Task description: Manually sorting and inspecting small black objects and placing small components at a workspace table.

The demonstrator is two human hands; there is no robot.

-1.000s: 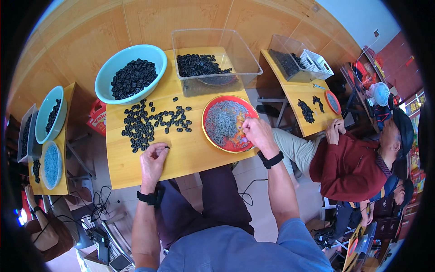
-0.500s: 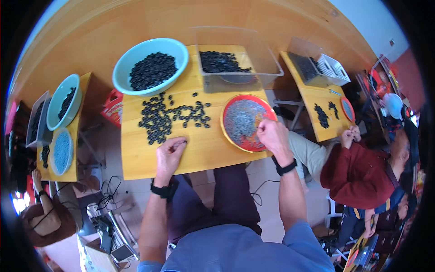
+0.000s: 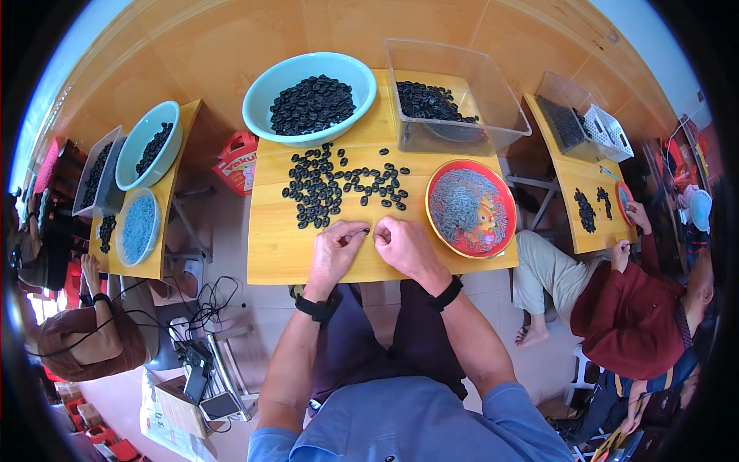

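On the yellow wooden table (image 3: 277, 254), the left hand (image 3: 336, 250) pinches a small black ring-shaped part (image 3: 365, 229) between thumb and forefinger, near the table's front edge. Just beside it, the right hand (image 3: 406, 245) rests with fingers curled narrow toward the same part. Behind them lies a scatter of loose black rings (image 3: 331, 189); rightward sits a round red plate of grey pieces (image 3: 470, 208).

Wooden wall (image 3: 231, 46), yellow tables (image 3: 277, 246), pale floor (image 3: 231, 231)
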